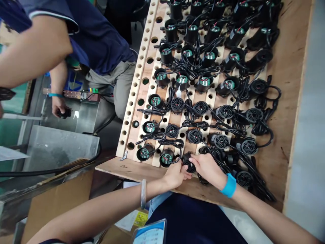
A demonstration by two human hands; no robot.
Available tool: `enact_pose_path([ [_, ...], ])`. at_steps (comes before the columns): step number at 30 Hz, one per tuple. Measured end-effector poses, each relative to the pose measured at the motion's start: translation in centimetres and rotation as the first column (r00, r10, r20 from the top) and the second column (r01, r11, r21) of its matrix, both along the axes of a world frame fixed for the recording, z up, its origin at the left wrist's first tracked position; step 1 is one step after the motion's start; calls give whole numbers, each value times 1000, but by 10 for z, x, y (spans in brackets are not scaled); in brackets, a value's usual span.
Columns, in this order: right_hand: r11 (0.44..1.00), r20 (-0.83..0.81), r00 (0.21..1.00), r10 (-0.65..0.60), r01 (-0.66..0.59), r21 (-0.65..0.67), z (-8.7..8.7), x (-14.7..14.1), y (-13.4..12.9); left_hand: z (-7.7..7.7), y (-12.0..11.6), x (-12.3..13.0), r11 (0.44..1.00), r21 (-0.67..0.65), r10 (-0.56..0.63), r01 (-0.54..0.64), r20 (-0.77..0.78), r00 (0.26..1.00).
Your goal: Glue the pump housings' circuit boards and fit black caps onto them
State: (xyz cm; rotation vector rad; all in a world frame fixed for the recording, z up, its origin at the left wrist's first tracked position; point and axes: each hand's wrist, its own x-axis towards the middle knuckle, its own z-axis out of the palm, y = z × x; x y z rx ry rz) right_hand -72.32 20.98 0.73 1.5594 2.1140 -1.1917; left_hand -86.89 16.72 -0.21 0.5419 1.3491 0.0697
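Note:
Both my hands meet at a black round unit with a slotted cap [188, 162] at the near edge of the wooden board [142, 73]. My left hand [175, 174] grips its lower left side with bent fingers. My right hand [206, 166], with a blue band at the wrist, presses thumb and fingers on its upper right side. Just left of them stands an open black housing [167, 158] showing a green circuit board. Rows of similar housings with coiled black cables fill the board; several nearer ones on the right carry slotted caps [195, 136].
A raised wooden rim [291, 101] bounds the board on the right. At the left another person in a dark blue shirt [101, 40] holds a small black part [65, 113] over a metal surface. Cardboard [61, 206] lies at lower left.

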Motion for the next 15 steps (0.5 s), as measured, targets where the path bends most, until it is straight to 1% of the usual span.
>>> enact_pose_path([
  [2,999,-34,998,-46,46,3,0,0,-2,1,0,0,999,7,44,-44,-1,999],
  [3,997,-67,995,-79,78,-23,0,1,-3,0,0,-1,998,9,55,-55,-1,999],
  [5,980,-140,976,-166,148,-133,-1,6,-4,-1,-2,-1,997,11,75,-75,3,997],
  [6,963,-172,962,-214,178,-203,-2,9,-4,-1,-2,-1,996,10,87,-87,8,996],
  [8,917,-225,925,-306,224,-329,-5,15,-5,-2,-4,-1,994,4,108,-108,23,994],
  [10,876,-266,887,-376,247,-414,-9,20,-5,-2,-4,-1,993,-1,118,-118,35,992],
  [13,849,-288,867,-406,241,-470,-13,23,-3,-2,-3,-2,997,15,74,-75,41,996],
  [15,864,-265,887,-379,235,-446,-13,21,0,-3,-2,-4,999,44,25,-26,40,999],
])
